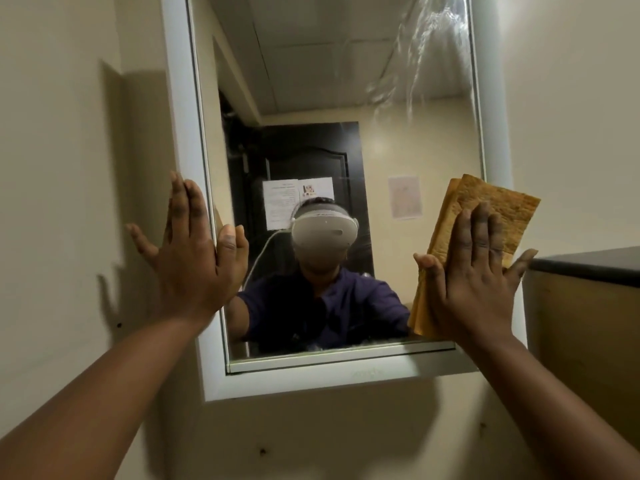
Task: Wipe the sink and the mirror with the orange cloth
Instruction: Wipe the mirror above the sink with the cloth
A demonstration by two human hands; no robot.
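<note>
The right hand (474, 271), fingers straight and spread, hides the middle of the folded orange cloth (491, 206). The cloth's long axis runs up the white-framed wall mirror (332, 98), tilted right. The left hand (187, 251) lies flat and spread on the frame's left edge.

Both arms reach up, left hand (188, 251) and right hand (476, 271) flat, fingers (479, 226) straight.

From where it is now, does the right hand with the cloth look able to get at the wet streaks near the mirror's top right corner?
Probably yes. The right hand presses the orange cloth flat on the mirror's lower right edge, and the glass up to the wet streaks is unobstructed, though high.
</note>
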